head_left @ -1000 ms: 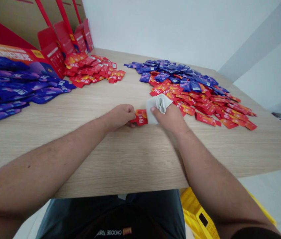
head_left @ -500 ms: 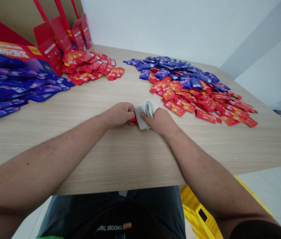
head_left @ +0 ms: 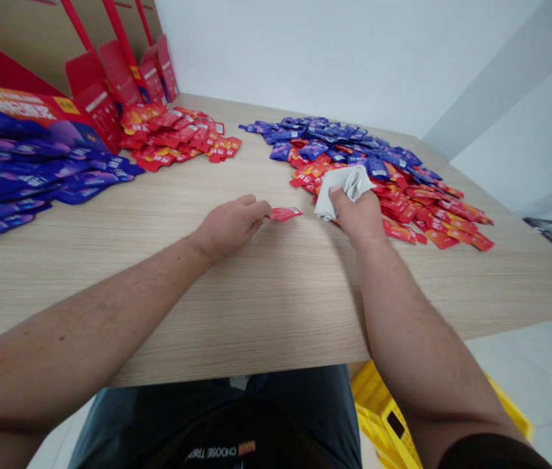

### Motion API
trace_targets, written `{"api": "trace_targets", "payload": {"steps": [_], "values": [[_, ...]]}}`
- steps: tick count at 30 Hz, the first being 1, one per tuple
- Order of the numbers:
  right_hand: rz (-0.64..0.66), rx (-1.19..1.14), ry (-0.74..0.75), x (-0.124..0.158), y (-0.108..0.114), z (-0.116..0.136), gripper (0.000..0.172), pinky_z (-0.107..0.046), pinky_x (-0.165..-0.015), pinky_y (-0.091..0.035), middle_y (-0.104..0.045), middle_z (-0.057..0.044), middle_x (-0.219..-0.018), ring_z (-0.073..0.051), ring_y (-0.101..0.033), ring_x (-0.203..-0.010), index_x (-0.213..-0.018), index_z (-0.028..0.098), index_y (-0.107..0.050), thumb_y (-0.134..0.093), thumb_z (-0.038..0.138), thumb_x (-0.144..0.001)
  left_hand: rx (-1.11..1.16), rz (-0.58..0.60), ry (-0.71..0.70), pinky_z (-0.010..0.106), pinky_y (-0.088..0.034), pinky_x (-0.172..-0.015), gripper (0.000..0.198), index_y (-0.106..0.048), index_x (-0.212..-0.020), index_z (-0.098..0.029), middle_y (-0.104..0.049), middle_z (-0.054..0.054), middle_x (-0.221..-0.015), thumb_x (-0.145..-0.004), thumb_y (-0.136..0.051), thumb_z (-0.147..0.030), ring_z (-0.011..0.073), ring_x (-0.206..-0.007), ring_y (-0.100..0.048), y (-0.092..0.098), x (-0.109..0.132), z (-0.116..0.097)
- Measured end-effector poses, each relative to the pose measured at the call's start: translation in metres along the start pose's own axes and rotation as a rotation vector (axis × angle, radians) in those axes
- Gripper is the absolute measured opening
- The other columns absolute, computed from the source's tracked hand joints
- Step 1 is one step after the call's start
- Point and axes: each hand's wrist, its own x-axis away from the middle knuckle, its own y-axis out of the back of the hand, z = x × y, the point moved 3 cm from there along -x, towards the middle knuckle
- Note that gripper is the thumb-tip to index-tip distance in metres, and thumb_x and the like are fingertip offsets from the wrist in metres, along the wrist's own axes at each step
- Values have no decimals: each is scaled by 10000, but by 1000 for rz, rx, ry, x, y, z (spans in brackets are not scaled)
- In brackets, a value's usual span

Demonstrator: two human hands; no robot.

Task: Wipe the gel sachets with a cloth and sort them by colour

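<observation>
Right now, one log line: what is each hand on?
left hand: near red sachet | right hand: gripping white cloth | cloth: at sachet pile

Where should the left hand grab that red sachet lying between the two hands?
Pinch its left end, coming from the left: the left hand sits right by that end. The sachet lies flat and thin on the wooden table, so lift that edge first. The right hand holds a white cloth beyond the other end.
</observation>
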Motion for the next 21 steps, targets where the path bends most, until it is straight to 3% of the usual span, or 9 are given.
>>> {"api": "trace_targets", "payload": {"steps": [4,10,13,17,19,21], "values": [[97,38,21,5,-6,5,518,-429,-937,-502,-707,-150,-1197,-320,-648,-1119,-1258,165,-623,-549,515,-884,15,74,116,313,-443,-744,312,-660,-1115,-209,-719,79,-963,-963,-402,-295,228,-867,-650,-1,-1,1],[140,36,114,10,-8,12,500,-420,-962,-488,-696,-144,-1232,-309,-637,-1158,-1253,171,-618,-558,505,-885,301,-33,171,279,-461,-765,229,-687,-989,-196,-735,28,-882,-853,-503,-211,179,-819,-659,-5,1,6],[176,6,198,22,-13,25,467,-399,-945,-494,-705,-128,-1215,-289,-651,-1134,-1251,177,-618,-554,471,-893,398,-68,206,264,-446,-683,184,-678,-923,-179,-707,15,-813,-802,-544,-215,156,-722,-621,-7,2,2],[333,92,325,41,-32,41,404,-363,-856,-520,-745,-116,-1065,-284,-693,-1018,-1139,197,-676,-552,490,-890,403,-33,221,258,-391,-610,94,-592,-765,-189,-621,-12,-693,-805,-571,-271,141,-651,-544,-11,-1,-9],[387,193,305,38,-38,37,413,-367,-821,-526,-748,-139,-1020,-298,-701,-978,-1088,188,-697,-550,515,-883,415,0,197,256,-382,-605,70,-552,-763,-198,-598,-19,-691,-792,-583,-254,140,-657,-529,-14,-3,-11],[361,290,204,26,-36,25,442,-388,-816,-527,-740,-178,-1033,-318,-699,-982,-1089,158,-699,-542,517,-885,432,23,178,255,-378,-603,52,-534,-786,-203,-583,-24,-698,-776,-584,-215,140,-663,-521,-15,-5,-9]]}}
